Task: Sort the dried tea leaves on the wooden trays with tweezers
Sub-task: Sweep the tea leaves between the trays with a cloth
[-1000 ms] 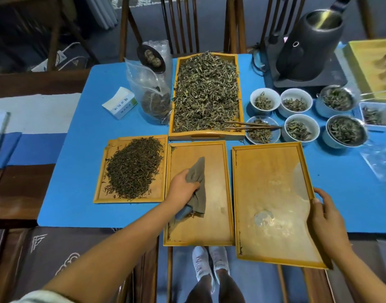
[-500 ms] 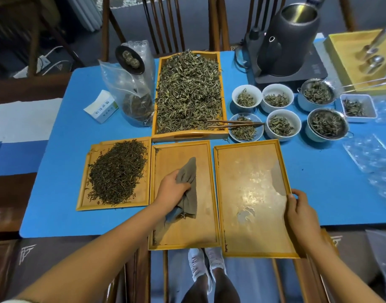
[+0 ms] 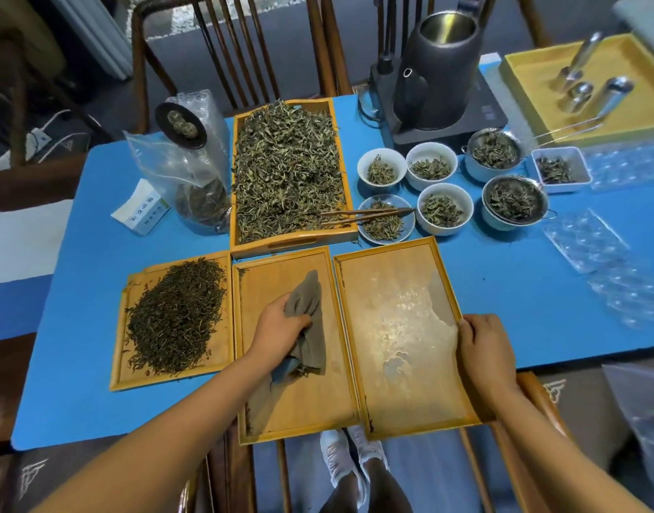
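Left hand (image 3: 279,329): fingers curled round a bunched grey cloth (image 3: 307,327), pressing it onto the floor of the middle tray (image 3: 303,409). Cloth trails toward the tray's near end; a few leaf crumbs lie at its lower edge.

Right hand (image 3: 482,349): grips the right rim of the right tray (image 3: 410,401), fingers folded over the edge, thumb side hidden. That tray carries no leaves; its floor shows pale glare and a smear. Both bare trays lie side by side, edges touching or nearly so, their near ends overhanging the bench (image 3: 503,283), which is topped in blue.

Left of the middle tray, just beside it: a smaller tray (image 3: 129,368) with a heap of dark tea leaves (image 3: 175,320).

Behind these three, a deeper handled tray (image 3: 292,243) heaped with paler green tea leaves (image 3: 288,168). The tweezers (image 3: 366,215), wooden, lie across its near right corner, tips resting over a glass dish (image 3: 386,231) of leaves. No hand touches them.

Right of that: three white bowls (image 3: 431,157), each holding a little leaf, two metal strainers (image 3: 514,196) set on cups, and a small square dish (image 3: 560,168).

Far side: dark kettle (image 3: 440,68) on its base. Far right, a yellow tray (image 3: 532,75) with metal scoops. Left of the large tray, a clear plastic bag (image 3: 177,168) and a small white box (image 3: 140,209).
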The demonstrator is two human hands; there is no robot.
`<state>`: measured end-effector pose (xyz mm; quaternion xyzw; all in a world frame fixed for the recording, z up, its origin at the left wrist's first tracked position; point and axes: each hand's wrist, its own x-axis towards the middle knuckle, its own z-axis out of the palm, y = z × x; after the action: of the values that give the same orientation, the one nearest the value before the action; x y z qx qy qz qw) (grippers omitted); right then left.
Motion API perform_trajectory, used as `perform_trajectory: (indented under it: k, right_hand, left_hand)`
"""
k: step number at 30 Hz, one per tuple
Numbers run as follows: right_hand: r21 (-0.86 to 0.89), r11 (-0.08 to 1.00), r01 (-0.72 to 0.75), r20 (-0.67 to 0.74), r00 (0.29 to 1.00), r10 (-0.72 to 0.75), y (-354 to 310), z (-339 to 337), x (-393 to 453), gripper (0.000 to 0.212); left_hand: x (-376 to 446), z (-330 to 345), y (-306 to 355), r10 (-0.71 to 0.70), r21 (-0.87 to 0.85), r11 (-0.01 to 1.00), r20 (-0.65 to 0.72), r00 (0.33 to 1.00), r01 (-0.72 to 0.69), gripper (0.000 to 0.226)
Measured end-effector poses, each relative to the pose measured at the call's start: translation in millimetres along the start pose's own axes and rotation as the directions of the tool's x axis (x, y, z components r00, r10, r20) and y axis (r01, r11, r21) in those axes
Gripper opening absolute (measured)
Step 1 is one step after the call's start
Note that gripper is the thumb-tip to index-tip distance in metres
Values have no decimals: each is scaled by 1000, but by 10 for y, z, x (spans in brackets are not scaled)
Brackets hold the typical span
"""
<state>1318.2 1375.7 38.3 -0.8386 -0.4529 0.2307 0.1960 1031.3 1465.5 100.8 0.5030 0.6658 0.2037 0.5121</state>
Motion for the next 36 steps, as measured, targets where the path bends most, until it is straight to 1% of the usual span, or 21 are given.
perform_trajectory:
  k: [4,7,11,14,17,19,21,24,26,28,30,31,32,33,34,35,36]
  right_hand:
    - [10,999,-30,14,999,30,8,26,-6,28]
    - [58,998,-36,21,999,35,-7,-8,5,30]
    - [140,988,-63,-26,997,67,-33,-154,76,32]
    - [171,984,-57,-78,994,71,-22,-319,149,33]
    - [217,974,-68,-134,986,99,19,-504,203,33]
    - [237,968,-78,-164,979,119,62,-615,227,32]
    - [247,965,-84,-188,973,133,109,-710,241,32]
    - [272,955,-120,-218,959,183,199,-840,236,31]
    - [302,944,-134,-234,949,210,277,-911,220,31]
    - [322,936,-139,-257,939,228,375,-963,205,31]
    - [332,931,-152,-275,929,250,484,-988,199,29]
    - [337,927,-166,-276,924,266,536,-992,200,29]
    - [344,922,-181,-272,920,282,587,-992,205,29]
    - [349,917,-194,-267,917,296,630,-988,209,29]
    - [354,913,-202,-266,914,305,668,-982,213,29]
    - [359,911,-204,-268,912,310,699,-974,214,29]
    - [363,909,-203,-271,911,311,721,-967,213,29]
  left_hand:
    - [21,87,131,10,14,1000,33,999,-11,17]
    - [52,228,289,10,0,1000,54,999,-10,18]
    - [103,558,577,38,37,998,101,994,-42,23]
    - [147,872,827,103,56,992,147,984,-113,22]
    - [177,1235,1096,176,84,977,215,961,-198,7]
    - [199,1495,1269,233,89,960,268,935,-265,17]
    - [224,1762,1413,283,123,934,321,904,-336,10]
    - [272,2154,1569,342,161,890,384,858,-426,18]
    - [325,2395,1632,396,195,839,424,815,-509,21]
    - [409,2610,1654,472,258,731,477,741,-632,25]
    - [521,2775,1601,516,391,538,548,659,-747,27]
    - [579,2837,1545,518,456,436,578,631,-776,29]
    - [629,2881,1479,500,500,363,608,617,-786,33]
    - [674,2917,1402,477,521,318,634,609,-792,37]
    - [709,2941,1323,452,521,305,658,603,-797,41]
    - [738,2960,1247,438,509,310,673,596,-803,47]
    - [758,2968,1188,429,489,338,681,594,-804,52]
